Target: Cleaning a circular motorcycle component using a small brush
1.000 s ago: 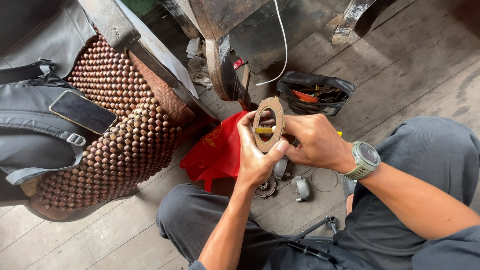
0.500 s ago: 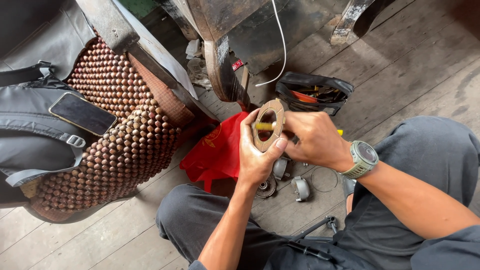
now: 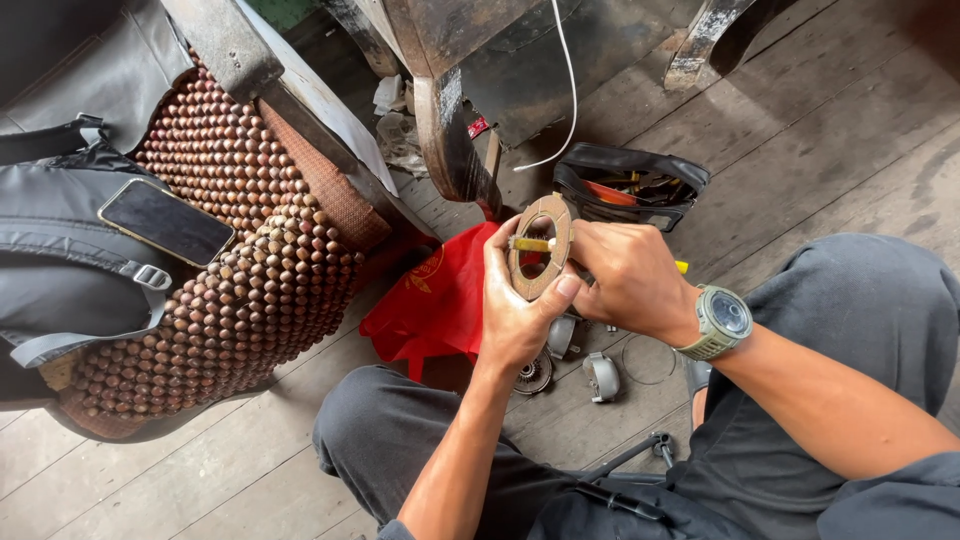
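Left hand (image 3: 515, 320) clamps the flat brown ring-shaped friction disc (image 3: 540, 247) by its lower rim, thumb pressed on the near face and fingers curled behind, holding it upright above the lap; the right hand (image 3: 625, 280), wearing an olive-green round wristwatch (image 3: 722, 320), is closed on a slim yellow-handled brush or pick (image 3: 530, 244) whose tip crosses the disc's open centre. To do this well, I judge the grip on the rim should stay firm while the tool works along the inner edge in short strokes, with the disc turned bit by bit so no section is missed, and fingers kept off the lined face. Just below the disc, on the grey wooden plank floor (image 3: 820, 130), lie small round metal parts (image 3: 565, 335). Left of the disc sits a crumpled red plastic bag (image 3: 430, 300). Beyond the disc rests an open black tool pouch (image 3: 630, 185), and farther left of the disc a brown beaded seat cover (image 3: 230, 270) carries a dark smartphone (image 3: 165, 222) on a grey backpack (image 3: 50, 250)
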